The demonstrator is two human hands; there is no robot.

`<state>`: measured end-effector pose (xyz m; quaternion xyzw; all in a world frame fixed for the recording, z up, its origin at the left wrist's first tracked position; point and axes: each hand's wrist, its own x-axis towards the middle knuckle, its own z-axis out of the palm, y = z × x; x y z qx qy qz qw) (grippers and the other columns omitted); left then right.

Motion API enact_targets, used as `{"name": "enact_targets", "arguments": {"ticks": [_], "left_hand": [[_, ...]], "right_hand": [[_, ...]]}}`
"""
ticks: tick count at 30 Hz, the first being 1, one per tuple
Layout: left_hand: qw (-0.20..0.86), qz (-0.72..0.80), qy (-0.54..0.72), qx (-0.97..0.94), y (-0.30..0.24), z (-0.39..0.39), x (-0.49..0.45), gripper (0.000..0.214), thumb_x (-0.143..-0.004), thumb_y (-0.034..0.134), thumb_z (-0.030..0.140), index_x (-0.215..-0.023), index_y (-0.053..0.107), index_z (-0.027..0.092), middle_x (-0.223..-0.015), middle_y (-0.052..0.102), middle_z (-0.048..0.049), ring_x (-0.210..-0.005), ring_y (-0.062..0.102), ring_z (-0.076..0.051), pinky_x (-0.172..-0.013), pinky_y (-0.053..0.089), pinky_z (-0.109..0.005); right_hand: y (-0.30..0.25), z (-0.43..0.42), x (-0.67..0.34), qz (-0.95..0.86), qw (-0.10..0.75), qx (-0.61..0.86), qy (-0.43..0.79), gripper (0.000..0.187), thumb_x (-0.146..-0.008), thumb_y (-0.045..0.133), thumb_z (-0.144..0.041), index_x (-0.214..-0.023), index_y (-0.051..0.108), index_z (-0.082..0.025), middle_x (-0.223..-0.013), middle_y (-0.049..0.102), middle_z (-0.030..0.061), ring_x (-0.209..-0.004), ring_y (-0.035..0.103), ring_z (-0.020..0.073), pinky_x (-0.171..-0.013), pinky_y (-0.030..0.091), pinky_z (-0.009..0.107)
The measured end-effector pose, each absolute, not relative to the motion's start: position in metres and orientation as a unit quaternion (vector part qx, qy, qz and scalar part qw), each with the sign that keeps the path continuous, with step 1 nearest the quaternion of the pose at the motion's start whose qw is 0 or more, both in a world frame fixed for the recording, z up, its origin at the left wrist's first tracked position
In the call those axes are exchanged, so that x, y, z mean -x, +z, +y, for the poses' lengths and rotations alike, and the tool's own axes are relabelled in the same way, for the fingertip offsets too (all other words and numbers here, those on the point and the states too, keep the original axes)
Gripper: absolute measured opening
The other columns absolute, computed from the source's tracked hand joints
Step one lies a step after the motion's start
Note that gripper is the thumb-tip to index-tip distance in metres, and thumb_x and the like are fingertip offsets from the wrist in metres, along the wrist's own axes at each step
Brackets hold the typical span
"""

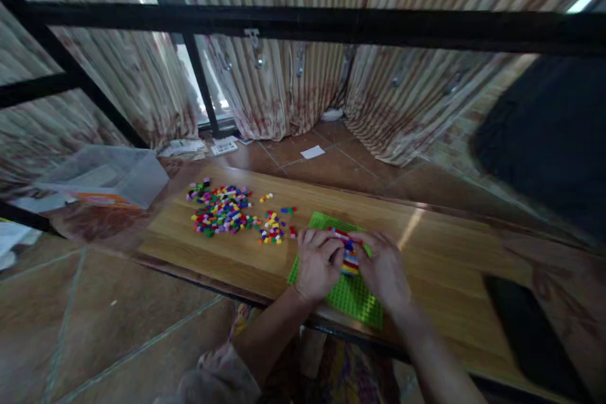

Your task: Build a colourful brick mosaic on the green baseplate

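Observation:
A green studded baseplate (353,300) lies on the wooden table (449,252) near its front edge. On it stands a small stack of coloured bricks (349,257). My left hand (318,264) rests on the plate's left part, fingers curled against the stack. From the other side my right hand (384,268) closes its fingers on the same stack. A heap of loose coloured bricks (222,208) lies to the left, with a smaller cluster of bricks (272,228) between the heap and the plate.
A clear plastic box (111,173) stands at the table's far left. A dark flat object (530,334) lies at the right front. A black metal frame (331,25) crosses overhead. Curtains (293,88) and a tiled floor with papers (312,152) lie beyond.

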<state>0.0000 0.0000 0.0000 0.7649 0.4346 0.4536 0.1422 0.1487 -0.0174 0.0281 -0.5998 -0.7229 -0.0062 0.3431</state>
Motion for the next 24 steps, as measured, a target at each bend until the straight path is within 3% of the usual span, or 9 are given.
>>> {"name": "enact_targets", "arguments": {"ticks": [13,19,24], "left_hand": [[0.219,0.437,0.466,-0.738,0.0,-0.001,0.003,0.023,-0.088,0.057,0.015,-0.108,0.064,0.022,-0.104,0.069,-0.004,-0.101,0.057,-0.021,-0.093,0.045,-0.039],[0.244,0.459,0.486,-0.702,-0.002,-0.003,-0.003,0.026,-0.085,0.06,0.011,-0.109,0.062,0.02,-0.104,0.069,-0.0053,-0.102,0.057,-0.022,-0.092,0.048,-0.038],[0.281,0.487,0.51,-0.65,-0.001,-0.004,-0.008,0.028,-0.082,0.063,0.007,-0.106,0.063,0.02,-0.101,0.069,-0.0043,-0.102,0.058,-0.021,-0.092,0.049,-0.037]], "right_hand": [[0.033,-0.015,-0.149,-0.77,0.244,0.589,-0.017,0.029,-0.094,0.043,-0.016,-0.092,0.072,-0.02,-0.09,0.071,0.0081,-0.089,0.058,0.0243,-0.083,0.046,0.036],[0.026,-0.015,-0.146,-0.69,0.337,0.638,0.056,0.025,-0.087,0.048,-0.019,-0.091,0.073,-0.021,-0.089,0.072,0.0065,-0.087,0.061,0.0231,-0.084,0.048,0.038],[0.017,-0.016,-0.143,-0.592,0.417,0.676,0.137,0.025,-0.082,0.058,-0.033,-0.097,0.073,-0.022,-0.097,0.073,0.0071,-0.093,0.063,0.0247,-0.089,0.048,0.043]]}}
